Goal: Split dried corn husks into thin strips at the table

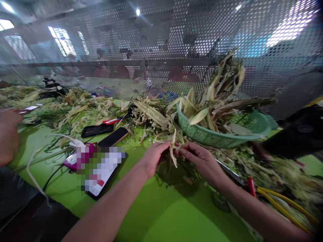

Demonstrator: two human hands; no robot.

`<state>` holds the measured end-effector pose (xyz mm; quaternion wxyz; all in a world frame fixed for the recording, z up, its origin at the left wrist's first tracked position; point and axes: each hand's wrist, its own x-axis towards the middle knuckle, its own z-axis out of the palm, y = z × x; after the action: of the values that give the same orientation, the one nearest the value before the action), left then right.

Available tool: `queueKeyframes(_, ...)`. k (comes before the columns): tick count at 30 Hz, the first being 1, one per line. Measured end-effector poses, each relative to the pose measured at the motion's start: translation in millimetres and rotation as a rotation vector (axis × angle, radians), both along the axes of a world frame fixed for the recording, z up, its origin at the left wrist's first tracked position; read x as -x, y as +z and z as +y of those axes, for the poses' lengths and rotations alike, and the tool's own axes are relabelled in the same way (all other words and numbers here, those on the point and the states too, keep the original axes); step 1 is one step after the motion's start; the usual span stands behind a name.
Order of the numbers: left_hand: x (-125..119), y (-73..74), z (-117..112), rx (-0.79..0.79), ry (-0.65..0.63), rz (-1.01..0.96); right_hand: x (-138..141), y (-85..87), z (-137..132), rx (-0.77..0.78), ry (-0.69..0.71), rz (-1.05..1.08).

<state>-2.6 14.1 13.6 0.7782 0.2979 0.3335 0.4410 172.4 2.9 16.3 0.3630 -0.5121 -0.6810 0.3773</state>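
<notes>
Nearest me, at the bottom of the frame, is the bare green tabletop (161, 215), with yellow loops (285, 203) in the lower right. At the centre my left hand (152, 159) has its fingers drawn in, pinching a pale husk strip (174, 151); my right hand (199, 158) has thumb and forefinger closed on that strip's right side. Left of my hands lies a lit phone (103, 171). Beyond, right of centre, a green basket (214, 136) holds dry husks (217, 87). Across the top stands a perforated metal screen (161, 43).
</notes>
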Motion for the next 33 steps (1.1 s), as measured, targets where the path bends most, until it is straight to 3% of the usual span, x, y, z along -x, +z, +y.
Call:
queueKeyframes(3,-2.3,-0.5,0.7,-0.023,0.063,0.018,-2.4,3.2,-0.2,-0.202,-0.161,-0.03)
queueKeyframes(6,-4.5,0.7,-0.7,-0.032,0.1,0.051,-1.7,7.7,-4.0,-0.322,-0.138,-0.138)
queueKeyframes(9,-5.4,0.5,-2.8,-0.052,0.082,0.059,1.9,10.1,-8.1,-0.301,-0.016,-0.258)
queueKeyframes(12,-5.0,-2.0,-3.6,-0.098,0.055,0.054,4.3,9.0,-9.0,-0.315,0.016,-0.335)
queueKeyframes(23,-5.1,-5.6,-1.3,-0.217,-0.027,0.223,-0.5,12.2,-5.8,-0.362,-0.109,-0.209)
queueKeyframes(33,-3.1,-2.6,-4.6,-0.174,-0.098,0.274,-1.3,12.6,-3.3,-0.382,-0.171,-0.102)
